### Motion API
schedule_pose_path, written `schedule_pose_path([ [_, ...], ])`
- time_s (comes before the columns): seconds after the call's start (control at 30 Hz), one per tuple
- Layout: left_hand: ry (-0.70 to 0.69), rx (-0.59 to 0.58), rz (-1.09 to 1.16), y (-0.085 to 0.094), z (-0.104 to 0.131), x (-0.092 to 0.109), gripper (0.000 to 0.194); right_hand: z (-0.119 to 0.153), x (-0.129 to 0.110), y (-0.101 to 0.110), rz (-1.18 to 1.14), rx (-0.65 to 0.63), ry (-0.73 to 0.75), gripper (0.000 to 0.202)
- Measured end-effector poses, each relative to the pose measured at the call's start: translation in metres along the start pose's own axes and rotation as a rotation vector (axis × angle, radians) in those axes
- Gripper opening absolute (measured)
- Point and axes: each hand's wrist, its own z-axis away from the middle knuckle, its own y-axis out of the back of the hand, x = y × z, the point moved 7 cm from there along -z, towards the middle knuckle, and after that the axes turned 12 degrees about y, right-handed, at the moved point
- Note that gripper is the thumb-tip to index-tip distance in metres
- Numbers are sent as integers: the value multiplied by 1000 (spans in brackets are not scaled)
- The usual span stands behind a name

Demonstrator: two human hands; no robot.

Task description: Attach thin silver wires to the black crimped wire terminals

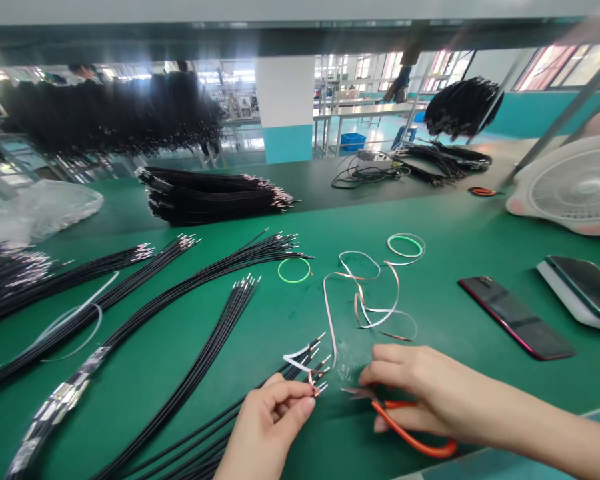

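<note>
My left hand [270, 420] is closed in a pinch, thumb against forefinger, on a thin white-and-copper strip [329, 310] close to the bare tips of several black cables [220, 419]. From there the strip runs away in loose loops over the green mat. My right hand [425, 387] grips scissors [420, 437] with orange handles. Their blades point left toward my left fingertips and stand a short way apart from them. Whether a cable is also between my left fingers is hard to see.
Bundles of black cables [205, 333] lie on the left, and a thicker stack [210, 197] sits behind. A green ring [294, 270] and a coil [405, 247] lie mid-mat. On the right are a phone [515, 317], a dark-topped block [587, 287] and a fan [575, 180].
</note>
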Motion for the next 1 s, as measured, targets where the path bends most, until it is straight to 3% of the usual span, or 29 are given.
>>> schedule_pose_path([
  [0.13,1,-32,-41,-2,1,0,24,-19,-10,-1,205,-81,166,18],
  [0.33,-1,-74,-40,-4,2,2,23,-30,-15,0,250,-132,320,20],
  [0.63,25,-58,-63,-3,2,-3,22,-36,-20,-1,258,-174,356,16],
  [1.0,30,5,2,-3,6,7,15,-41,-20,-4,314,-197,380,13],
])
